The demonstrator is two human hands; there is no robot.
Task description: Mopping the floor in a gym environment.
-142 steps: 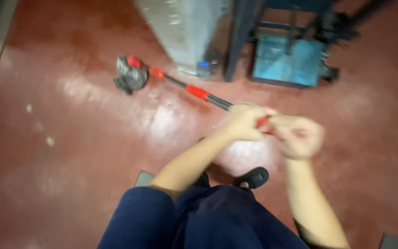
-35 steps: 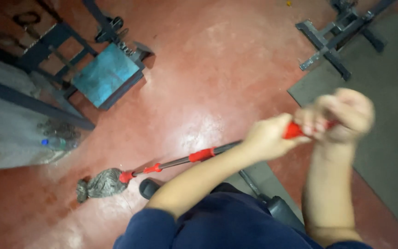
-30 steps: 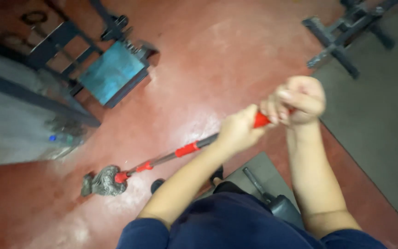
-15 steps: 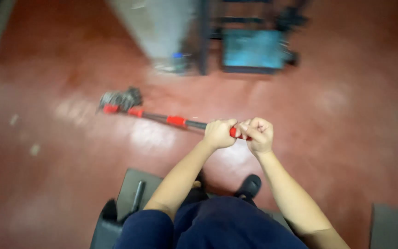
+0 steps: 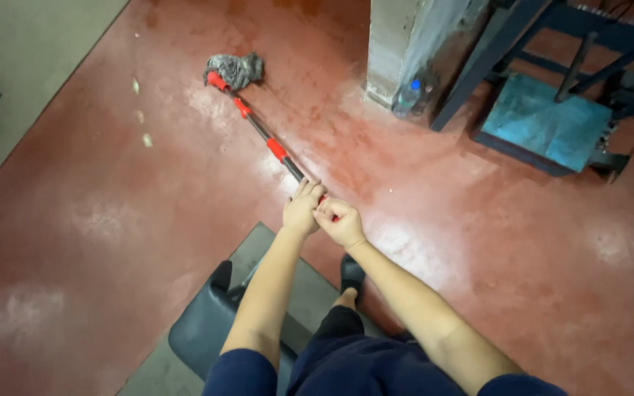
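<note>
A mop handle (image 5: pixel 273 147) is clenched by both hands (image 5: pixel 322 213) at centre; even pressure is best kept on the grey mop head (image 5: pixel 236 68) at upper left.

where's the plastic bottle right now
In the head view, the plastic bottle sits upper centre-right on the red floor, against the base of the grey pillar, right of the mop head.

Plastic bottle (image 5: pixel 407 96) beside concrete pillar (image 5: pixel 412 37).
</note>
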